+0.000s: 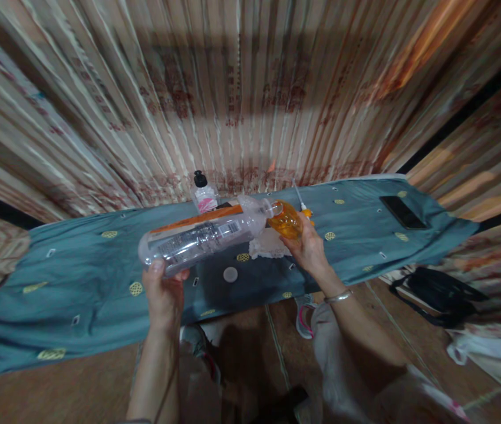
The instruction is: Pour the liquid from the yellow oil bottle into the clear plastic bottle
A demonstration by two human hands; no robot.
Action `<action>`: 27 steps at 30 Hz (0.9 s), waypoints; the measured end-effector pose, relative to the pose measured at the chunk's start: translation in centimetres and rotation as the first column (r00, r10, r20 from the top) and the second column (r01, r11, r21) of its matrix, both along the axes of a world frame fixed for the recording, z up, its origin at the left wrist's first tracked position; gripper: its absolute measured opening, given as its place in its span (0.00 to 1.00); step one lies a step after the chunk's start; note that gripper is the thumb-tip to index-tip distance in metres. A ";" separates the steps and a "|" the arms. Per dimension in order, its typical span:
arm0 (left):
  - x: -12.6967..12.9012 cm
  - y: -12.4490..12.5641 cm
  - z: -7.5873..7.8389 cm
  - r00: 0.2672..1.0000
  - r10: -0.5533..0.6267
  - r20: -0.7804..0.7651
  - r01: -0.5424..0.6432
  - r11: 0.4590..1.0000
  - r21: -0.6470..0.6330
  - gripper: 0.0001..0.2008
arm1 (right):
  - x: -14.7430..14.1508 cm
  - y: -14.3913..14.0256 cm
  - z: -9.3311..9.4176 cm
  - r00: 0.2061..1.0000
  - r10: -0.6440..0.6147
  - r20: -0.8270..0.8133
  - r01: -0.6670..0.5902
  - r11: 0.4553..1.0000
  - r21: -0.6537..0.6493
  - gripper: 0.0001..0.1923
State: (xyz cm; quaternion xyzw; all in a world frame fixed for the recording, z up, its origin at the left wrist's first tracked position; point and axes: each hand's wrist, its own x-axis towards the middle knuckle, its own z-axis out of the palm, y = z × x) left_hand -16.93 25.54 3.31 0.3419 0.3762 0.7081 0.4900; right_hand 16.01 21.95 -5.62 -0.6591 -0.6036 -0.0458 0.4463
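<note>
You face pleated, patterned curtains (233, 88) behind a teal-clothed counter (95, 271); brown floor tiles (65, 388) lie below in dim light.

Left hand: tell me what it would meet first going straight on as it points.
Past the clear bottle the left hand already holds, probably the curtain; depth is unclear.

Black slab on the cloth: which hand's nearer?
Right. The right hand, on the amber container, is left of the black slab in the picture; the left hand, at the large bottle's base end, is much farther left.
</note>
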 end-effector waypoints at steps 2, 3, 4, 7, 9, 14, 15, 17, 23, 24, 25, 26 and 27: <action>0.0 0.0 0.0 1.000 -0.015 -0.008 0.015 1.000 0.007 0.30 | 0.0 0.0 -0.1 1.000 0.003 -0.002 -0.003 1.000 -0.006 0.41; -0.1 0.0 -0.1 1.000 -0.017 -0.007 0.017 1.000 0.009 0.29 | 0.1 0.0 -0.1 1.000 0.003 -0.005 -0.003 1.000 -0.008 0.41; -0.1 0.0 -0.1 1.000 -0.017 -0.005 0.017 1.000 0.010 0.29 | 0.1 0.0 -0.1 1.000 0.003 -0.008 -0.003 1.000 -0.011 0.41; -0.1 0.0 -0.1 1.000 -0.010 -0.002 0.010 1.000 0.019 0.28 | 0.1 0.0 -0.2 1.000 0.006 -0.008 -0.006 1.000 -0.012 0.42; -0.1 0.0 -0.2 1.000 -0.012 -0.005 0.012 1.000 0.025 0.28 | 0.1 0.0 -0.1 1.000 0.006 -0.002 -0.006 1.000 -0.008 0.42; -0.1 0.1 -0.1 1.000 -0.027 -0.011 0.028 0.999 0.025 0.31 | 0.0 0.0 0.0 1.000 -0.008 -0.001 0.008 1.000 -0.005 0.42; -0.1 0.1 -0.1 1.000 -0.025 -0.010 0.025 0.999 0.019 0.31 | 0.0 0.0 0.0 1.000 -0.009 0.001 0.009 1.000 -0.006 0.41; -0.1 0.1 -0.1 1.000 -0.018 -0.003 0.018 1.000 0.011 0.31 | 0.0 0.0 0.1 1.000 -0.011 0.004 0.011 1.000 -0.009 0.41; 0.0 0.1 -0.4 1.000 -0.017 -0.006 0.017 0.999 0.038 0.32 | -0.1 -0.1 0.2 1.000 -0.010 0.002 0.010 1.000 -0.008 0.41; 0.0 0.1 -0.4 1.000 -0.015 0.003 0.015 0.999 0.031 0.32 | -0.1 -0.1 0.2 1.000 -0.008 0.002 0.008 1.000 -0.007 0.41; 0.0 0.1 -0.4 1.000 -0.012 0.011 0.012 1.000 0.026 0.32 | -0.1 -0.1 0.2 1.000 -0.006 0.002 0.006 1.000 -0.007 0.41; 0.0 0.1 -0.4 1.000 -0.012 0.014 0.011 1.000 0.024 0.33 | -0.1 -0.1 0.2 1.000 -0.005 0.002 0.005 1.000 -0.007 0.41; 0.0 0.1 -0.4 1.000 -0.012 0.016 0.012 1.000 0.026 0.33 | -0.1 -0.1 0.2 1.000 -0.004 0.002 0.004 1.000 -0.007 0.41</action>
